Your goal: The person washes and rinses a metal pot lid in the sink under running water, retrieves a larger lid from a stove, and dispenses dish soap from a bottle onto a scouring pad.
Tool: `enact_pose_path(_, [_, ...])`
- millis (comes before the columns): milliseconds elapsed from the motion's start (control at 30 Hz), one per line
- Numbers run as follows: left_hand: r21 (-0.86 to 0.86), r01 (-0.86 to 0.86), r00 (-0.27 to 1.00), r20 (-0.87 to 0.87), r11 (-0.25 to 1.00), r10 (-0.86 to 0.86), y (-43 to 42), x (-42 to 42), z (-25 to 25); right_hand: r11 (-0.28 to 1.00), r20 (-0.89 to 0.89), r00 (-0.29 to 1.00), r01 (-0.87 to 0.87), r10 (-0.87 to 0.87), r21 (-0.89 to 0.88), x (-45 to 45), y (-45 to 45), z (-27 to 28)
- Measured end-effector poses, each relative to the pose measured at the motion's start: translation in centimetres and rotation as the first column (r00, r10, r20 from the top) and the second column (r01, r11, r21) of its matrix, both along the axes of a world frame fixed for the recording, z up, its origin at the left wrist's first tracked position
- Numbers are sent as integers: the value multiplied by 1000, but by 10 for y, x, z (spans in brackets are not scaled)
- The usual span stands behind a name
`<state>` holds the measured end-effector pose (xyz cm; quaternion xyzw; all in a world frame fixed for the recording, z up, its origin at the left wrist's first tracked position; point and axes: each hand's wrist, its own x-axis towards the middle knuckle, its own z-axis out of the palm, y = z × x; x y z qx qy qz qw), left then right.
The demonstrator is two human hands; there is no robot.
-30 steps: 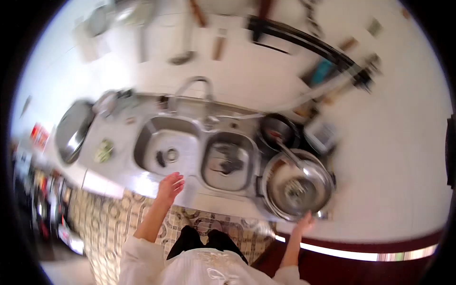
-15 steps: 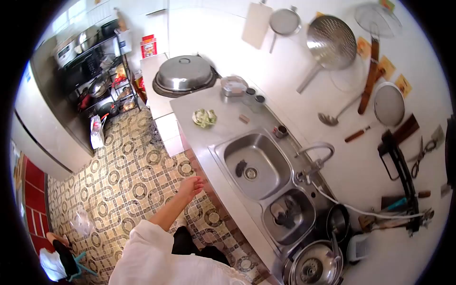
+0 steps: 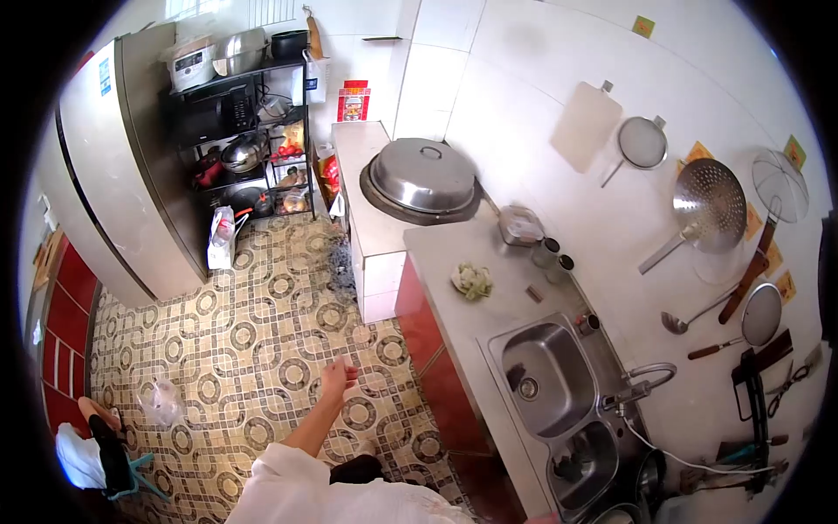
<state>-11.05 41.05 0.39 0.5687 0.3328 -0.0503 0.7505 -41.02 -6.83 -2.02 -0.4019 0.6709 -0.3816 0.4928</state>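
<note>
Left hand (image 3: 339, 377) is hanging empty – right hand (image 3: 543, 519) barely showing, grip unclear; leafy vegetable (image 3: 472, 281) is looking light, bruisable – best cupped underneath.

Left arm (image 3: 316, 428): extended forward | left hand (image 3: 336, 378): free, fingers (image 3: 351, 374) loosely curled

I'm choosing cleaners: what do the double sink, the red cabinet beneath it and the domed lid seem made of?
Double sink: probably stainless steel, satin, from its soft grey sheen.
Red cabinet: smooth, perhaps laminate or painted board; the flat colour leaves that open.
Domed lid: likely metal, lightly polished, given its blurred highlights.
</note>
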Motion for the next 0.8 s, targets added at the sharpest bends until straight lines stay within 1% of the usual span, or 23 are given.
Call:
enact_pose_path(33, [29,-31,999,15,999,30,21,3,-20,1000,8,1000,-19,19,4,12,5,-1])
enact_pose_path(100, [42,-66,998,-11,997,67,65,-1,-26,998,29,998,-60,60,15,42,17,1])
enact_pose_path(133, [65,-139,990,-11,988,140,86,-3,-33,997,39,996,-80,79,22,58,24,2])
enact_pose_path(167, [94,-165,986,-25,982,168,110,-5,-44,995,50,994,-99,97,27,75,31,5])
enact_pose_path(200, [90,-240,971,-3,967,241,131,-9,-56,993,61,992,-114,112,30,93,36,6])
enact_pose_path(233, [125,-288,957,1,949,290,149,-16,-59,991,71,989,-130,127,36,111,41,8])
enact_pose_path(267, [109,-332,943,9,937,333,165,-23,-62,989,78,987,-144,140,43,128,47,9])
enact_pose_path(367, [131,-360,931,-8,924,364,194,-45,-58,983,112,978,-179,174,36,175,73,18])
enact_pose_path(433, [101,-451,888,-50,887,458,204,-49,-55,980,166,967,-199,196,2,206,91,22])
enact_pose_path(467, [112,-441,892,-54,891,448,211,-48,-56,982,159,970,-188,184,12,220,96,20])
enact_pose_path(533, [74,-430,893,-115,900,436,225,-40,-59,970,186,952,-243,242,-19,247,100,9])
enact_pose_path(567, [70,-432,888,-137,899,438,229,-32,-58,973,178,957,-232,230,-14,258,99,1])
enact_pose_path(600, [75,-425,891,-140,902,431,234,-23,-59,961,154,949,-277,276,-19,274,94,-9])
enact_pose_path(633, [49,-467,876,-114,883,469,239,-11,-61,946,133,937,-324,324,-24,293,90,-19])
enact_pose_path(667, [25,-505,858,-88,862,506,245,4,-60,948,132,939,-317,316,-15,312,88,-30])
enact_pose_path(700, [45,-545,831,-101,837,546,250,21,-58,939,139,929,-337,343,-64,332,86,-38])
enact_pose_path(733, [52,-535,837,-99,843,538,256,40,-59,928,144,918,-355,369,-114,352,85,-47])
enact_pose_path(800, [51,-587,797,-138,808,588,271,75,-60,930,144,919,-359,368,-82,395,88,-54])
